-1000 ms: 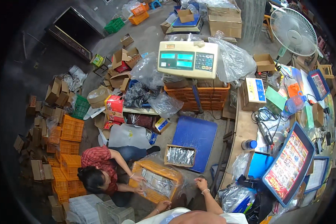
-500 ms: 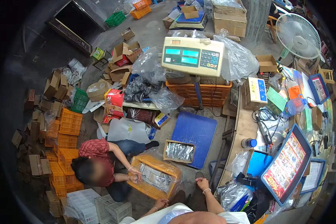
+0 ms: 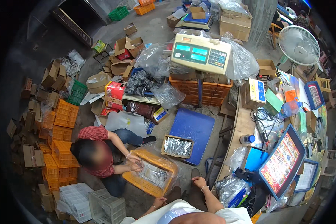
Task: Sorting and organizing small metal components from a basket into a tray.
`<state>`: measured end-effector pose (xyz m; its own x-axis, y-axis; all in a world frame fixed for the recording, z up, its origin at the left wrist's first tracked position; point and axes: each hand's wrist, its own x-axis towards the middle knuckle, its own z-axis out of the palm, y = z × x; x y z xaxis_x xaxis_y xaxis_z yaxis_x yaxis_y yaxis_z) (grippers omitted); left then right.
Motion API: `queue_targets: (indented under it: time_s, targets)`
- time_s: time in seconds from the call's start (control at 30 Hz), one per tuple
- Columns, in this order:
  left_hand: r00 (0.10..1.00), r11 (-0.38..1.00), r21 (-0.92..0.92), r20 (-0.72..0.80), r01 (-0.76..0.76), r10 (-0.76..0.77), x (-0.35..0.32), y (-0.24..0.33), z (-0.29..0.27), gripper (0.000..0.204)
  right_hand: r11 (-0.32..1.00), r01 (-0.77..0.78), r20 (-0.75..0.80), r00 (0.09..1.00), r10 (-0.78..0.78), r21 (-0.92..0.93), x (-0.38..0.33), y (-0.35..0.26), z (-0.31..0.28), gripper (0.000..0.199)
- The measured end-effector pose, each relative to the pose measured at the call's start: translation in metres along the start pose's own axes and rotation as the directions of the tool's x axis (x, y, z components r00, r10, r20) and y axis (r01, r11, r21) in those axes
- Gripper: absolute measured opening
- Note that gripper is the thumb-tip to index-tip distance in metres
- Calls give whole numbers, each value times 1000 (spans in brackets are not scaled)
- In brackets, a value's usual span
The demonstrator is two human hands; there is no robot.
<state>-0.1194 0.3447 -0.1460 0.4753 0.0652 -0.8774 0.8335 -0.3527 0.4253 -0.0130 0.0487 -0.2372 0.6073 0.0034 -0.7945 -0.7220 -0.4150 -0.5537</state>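
Head view is showing your two bare hands low in front of your body, with an orange-yellow crate (image 3: 144, 187) lying tilted on the floor ahead of you, toward your left. Your left hand (image 3: 159, 202) is hanging just beside the crate's near edge; I cannot tell whether it is touching the rim, or whether its fingers are standing apart or together. Your right hand (image 3: 199, 182) is resting farther right, over your dark-clad leg, well clear of the crate. Its fingers are curling loosely inward, and I cannot tell whether they are closing on anything.

Clear plastic is wrapping the crate, and silvery packets (image 3: 155, 175) are lying inside. Across from your left hand, a co-worker (image 3: 96, 136) in a red checked shirt is crouching and reaching both hands (image 3: 135, 163) over the crate's far left side; what those fingers are gripping is too small to tell.

Beyond the crate, a cardboard box (image 3: 175, 155) of thin silvery pieces is sitting on a blue platform (image 3: 194, 123). To your right, the worktop (image 3: 246, 125) is carrying a blue-capped bottle (image 3: 247, 139) and a blue-framed printed board (image 3: 282, 161). Orange crates (image 3: 65, 153) are standing stacked behind the co-worker.
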Motion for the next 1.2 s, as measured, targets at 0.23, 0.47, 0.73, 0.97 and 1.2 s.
queue_targets:
  time_s: [0.23,0.47,0.73,0.97,1.2]
  targets:
    - [992,986,-112,-25,120,-124,9,-18,-32,18,987,76,38,997,-72,-142,-23,-5,3,30]
    - [998,992,-124,-54,14,-21,9,-51,-23,9,974,120,158,983,-90,-191,-34,-15,2,31]
    - [996,970,-239,-61,42,-58,-1,-58,7,15,989,127,170,979,-111,-81,-56,-12,-3,28]
    - [967,970,-243,-249,-11,-51,-3,-109,22,15,997,-12,294,955,33,-72,-66,16,-5,33]
    - [964,943,-331,-259,-28,-62,0,-135,28,18,957,-56,276,951,137,-284,-73,0,-1,37]
